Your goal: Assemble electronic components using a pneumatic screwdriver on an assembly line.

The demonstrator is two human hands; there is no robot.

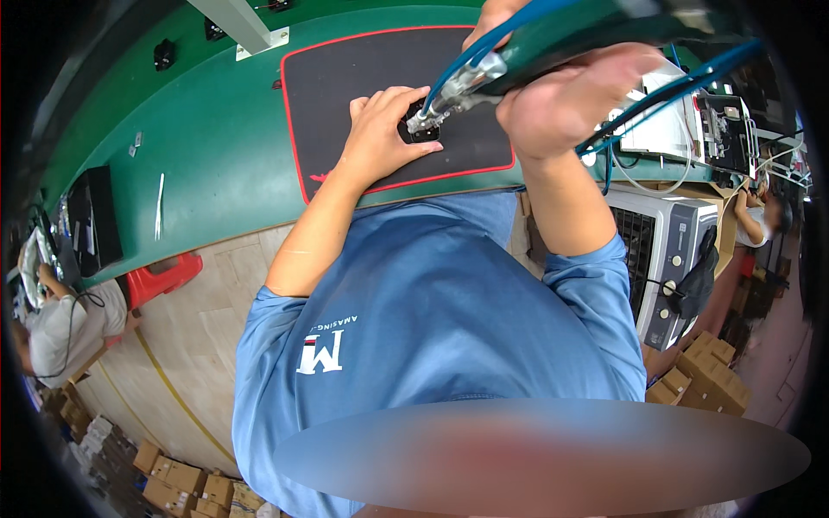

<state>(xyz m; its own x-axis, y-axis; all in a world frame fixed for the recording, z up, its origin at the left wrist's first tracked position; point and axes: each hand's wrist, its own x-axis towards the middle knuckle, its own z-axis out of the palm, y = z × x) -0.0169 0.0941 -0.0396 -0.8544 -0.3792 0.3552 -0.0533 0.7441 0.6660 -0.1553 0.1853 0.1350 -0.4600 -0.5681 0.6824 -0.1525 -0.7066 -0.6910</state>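
Note:
My left hand (380, 136) is curled around a small black part (427, 135), pressing it against the dark mat. Its thumb and fingers sit on opposite sides of that part. My right hand (561, 102) wraps around the thick dark body of a power screwdriver (553, 50), partly blurred, with fingertips showing past its far side. The screwdriver's silvery nose slants down to the left, and its tip meets the top of the black part or sits just over it. Blue hoses (471, 53) run along the tool. The contact point itself is too small to make out.
A red-edged black mat (332, 73) lies on the green bench (207, 194). A grey post (233, 24) rises at the back. Machines (725, 129) and cables stand at right, above an air cooler (669, 259). Other people sit left and right; a red stool (164, 278) is at left.

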